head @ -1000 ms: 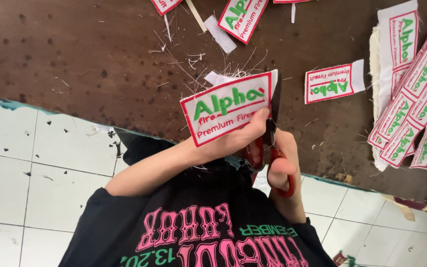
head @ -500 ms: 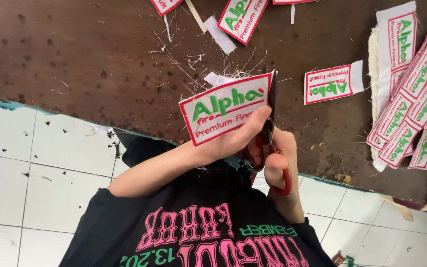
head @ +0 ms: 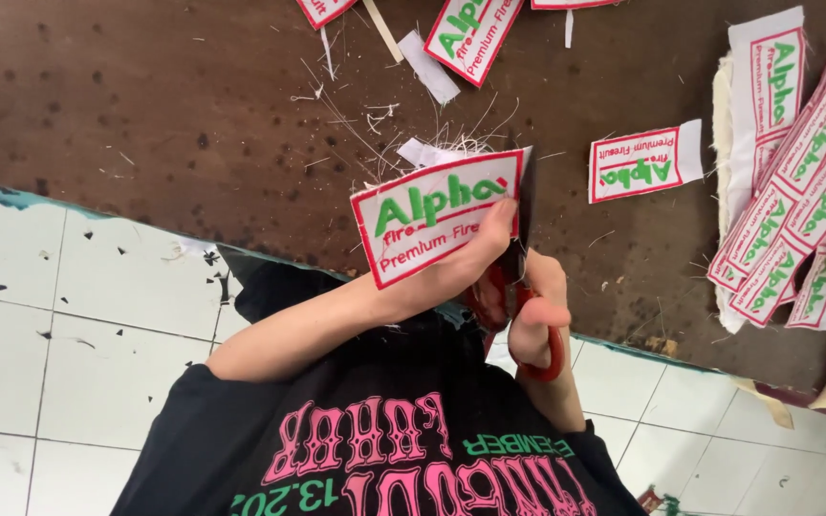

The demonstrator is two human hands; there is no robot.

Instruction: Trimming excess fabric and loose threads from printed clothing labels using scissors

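From my head camera I look down at my own two hands. My left hand (head: 451,272) pinches a white cloth patch (head: 432,229) with a red edge and green and red letters. I hold it up above the brown table (head: 145,115). My right hand (head: 537,315) is curled tight through the red handles of the scissors (head: 518,287). The dark blades stand up along the right edge of the patch.

A moment ago the blades were lower on that edge. Now they reach up to its top corner. I think the cut down this side is nearly finished. The patch has also tipped a little.

Loose white threads (head: 365,115) and small cloth scraps lie on the table just behind the patch.

To the right lies one cut patch (head: 642,162), the same colours, well apart from my hands. Further right, at the table edge, is a long strip of patches (head: 795,210) not yet cut apart, lying in rows on white cloth. At the top edge another patch (head: 475,33) lies tilted, and bits of two more peek in beside it.

Below the table I see white floor tiles (head: 50,315) and my black shirt (head: 384,440) with pink and green print.
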